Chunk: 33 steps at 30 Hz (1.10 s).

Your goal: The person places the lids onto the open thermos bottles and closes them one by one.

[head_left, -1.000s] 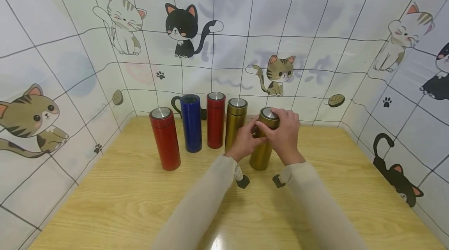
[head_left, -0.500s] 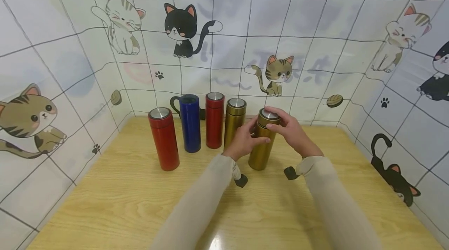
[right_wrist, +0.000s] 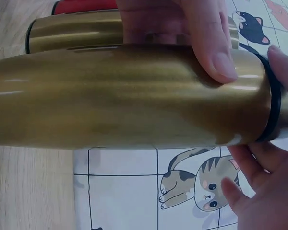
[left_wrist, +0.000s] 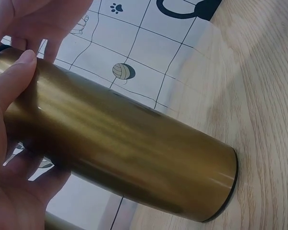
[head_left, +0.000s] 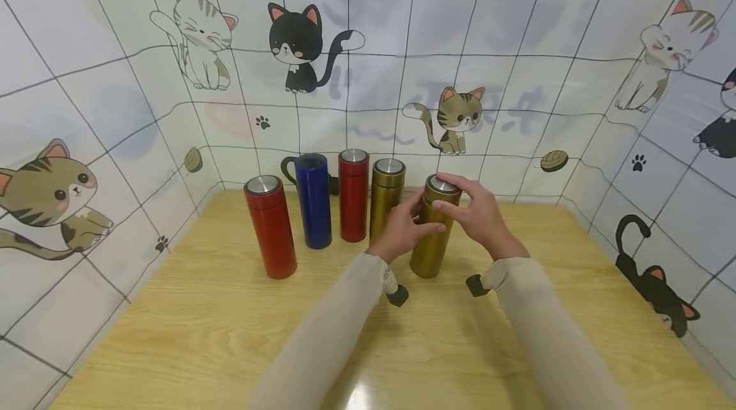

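A gold thermos (head_left: 429, 253) stands on the table at right of centre, tilted slightly in the head view. My left hand (head_left: 401, 231) grips its upper body from the left, thumb across the front. At its top is a lid (head_left: 437, 186) with a silver disc, which my right hand (head_left: 483, 215) holds by the rim, thumb in front and fingers over the far side. The left wrist view shows the thermos body (left_wrist: 120, 134) down to its black base edge. In the right wrist view a dark ring (right_wrist: 273, 96) runs below the lid; part of the lid is out of frame.
Left of my hands stand a second gold thermos (head_left: 386, 196), a red thermos (head_left: 353, 205), a blue handled mug (head_left: 314, 205) and another red thermos (head_left: 273, 234). The wooden table (head_left: 230, 333) meets a cat-print backdrop (head_left: 368, 78) behind and at the sides.
My right hand has turned outward around the lid, its wrist swinging right, mostly between the first two frames. The left hand keeps its grip, and the thermoses stay where they were.
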Tool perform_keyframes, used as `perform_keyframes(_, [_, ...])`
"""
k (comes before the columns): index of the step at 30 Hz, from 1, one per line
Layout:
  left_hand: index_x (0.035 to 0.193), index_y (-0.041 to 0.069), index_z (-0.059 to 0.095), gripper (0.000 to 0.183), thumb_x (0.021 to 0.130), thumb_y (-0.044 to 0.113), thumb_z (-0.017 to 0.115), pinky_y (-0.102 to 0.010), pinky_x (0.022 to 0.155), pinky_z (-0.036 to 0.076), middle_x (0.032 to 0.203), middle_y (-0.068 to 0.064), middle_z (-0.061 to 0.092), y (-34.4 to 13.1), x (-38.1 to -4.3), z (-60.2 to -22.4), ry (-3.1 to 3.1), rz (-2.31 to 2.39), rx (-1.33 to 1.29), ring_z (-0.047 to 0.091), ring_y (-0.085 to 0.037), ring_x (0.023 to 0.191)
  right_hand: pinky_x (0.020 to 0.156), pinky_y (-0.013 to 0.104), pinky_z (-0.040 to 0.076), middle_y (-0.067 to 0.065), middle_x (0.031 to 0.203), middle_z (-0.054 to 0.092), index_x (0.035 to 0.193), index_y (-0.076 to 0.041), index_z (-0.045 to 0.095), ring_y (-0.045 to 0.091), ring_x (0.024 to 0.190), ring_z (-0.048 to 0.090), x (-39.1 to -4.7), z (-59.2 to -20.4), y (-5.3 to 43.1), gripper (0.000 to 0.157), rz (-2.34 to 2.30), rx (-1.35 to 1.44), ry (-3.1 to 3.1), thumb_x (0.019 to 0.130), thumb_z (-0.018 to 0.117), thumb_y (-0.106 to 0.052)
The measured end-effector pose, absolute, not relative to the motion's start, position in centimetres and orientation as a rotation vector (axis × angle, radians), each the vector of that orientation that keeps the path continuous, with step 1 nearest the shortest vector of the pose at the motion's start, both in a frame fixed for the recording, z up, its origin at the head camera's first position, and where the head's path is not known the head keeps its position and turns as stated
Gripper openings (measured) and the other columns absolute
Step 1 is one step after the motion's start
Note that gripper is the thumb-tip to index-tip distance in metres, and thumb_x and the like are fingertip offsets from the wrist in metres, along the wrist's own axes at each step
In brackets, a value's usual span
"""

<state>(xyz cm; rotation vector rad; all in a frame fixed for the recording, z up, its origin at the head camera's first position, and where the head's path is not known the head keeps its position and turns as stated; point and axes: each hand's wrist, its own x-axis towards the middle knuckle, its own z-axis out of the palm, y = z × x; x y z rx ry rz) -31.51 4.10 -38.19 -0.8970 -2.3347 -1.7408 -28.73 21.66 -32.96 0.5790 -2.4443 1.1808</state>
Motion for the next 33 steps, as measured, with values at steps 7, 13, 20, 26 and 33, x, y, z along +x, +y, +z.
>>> perform_keyframes(7, [0.152, 0.034, 0.032, 0.085, 0.081, 0.026, 0.08, -0.034, 0.097, 0.047, 0.141, 0.009, 0.05, 4.2, -31.5, -38.1, -2.33, -1.729, -0.9, 0.053, -0.017, 0.124, 0.098, 0.061, 0.037, 0.012, 0.13, 0.058, 0.134, -0.014, 0.059, 0.036, 0.12, 0.046, -28.5, -32.7, 20.8, 0.058, 1.072, 0.495, -2.415, 0.082, 0.079, -0.032])
perform_keyframes(13, [0.151, 0.035, 0.034, 0.084, 0.081, 0.026, 0.08, -0.036, 0.098, 0.047, 0.142, 0.011, 0.049, 4.1, -31.5, -38.4, -2.322, -1.751, -0.895, 0.052, -0.018, 0.125, 0.094, 0.058, 0.038, 0.012, 0.125, 0.06, 0.127, -0.008, 0.061, 0.035, 0.113, 0.045, -28.5, -32.8, 20.1, 0.057, 1.011, 0.456, -2.392, 0.08, 0.082, -0.031])
perform_keyframes(20, [0.151, 0.031, 0.036, 0.082, 0.081, 0.029, 0.079, -0.034, 0.095, 0.049, 0.141, 0.009, 0.05, 4.1, -31.3, -38.4, -2.316, -1.748, -0.886, 0.054, -0.019, 0.123, 0.083, 0.049, 0.039, 0.016, 0.113, 0.06, 0.118, -0.004, 0.061, 0.035, 0.101, 0.044, -29.1, -33.6, 19.3, 0.056, 0.94, 0.41, -2.285, 0.076, 0.084, -0.032])
perform_keyframes(26, [0.15, 0.026, 0.039, 0.078, 0.082, 0.022, 0.079, -0.032, 0.096, 0.048, 0.142, 0.006, 0.05, 4.3, -31.2, -38.5, -2.312, -1.751, -0.874, 0.052, -0.02, 0.125, 0.08, 0.05, 0.034, 0.019, 0.101, 0.059, 0.109, 0.002, 0.058, 0.037, 0.092, 0.044, -29.7, -34.2, 18.8, 0.063, 0.734, 0.353, -2.21, 0.072, 0.085, -0.042])
perform_keyframes(33, [0.15, 0.028, 0.038, 0.079, 0.082, 0.021, 0.079, -0.031, 0.095, 0.048, 0.143, 0.007, 0.049, 4.1, -31.5, -38.5, -2.296, -1.734, -0.91, 0.051, -0.021, 0.126, 0.077, 0.049, 0.034, 0.018, 0.101, 0.057, 0.111, 0.002, 0.056, 0.036, 0.091, 0.043, -29.9, -34.2, 18.7, 0.063, 0.657, 0.351, -2.231, 0.075, 0.082, -0.044])
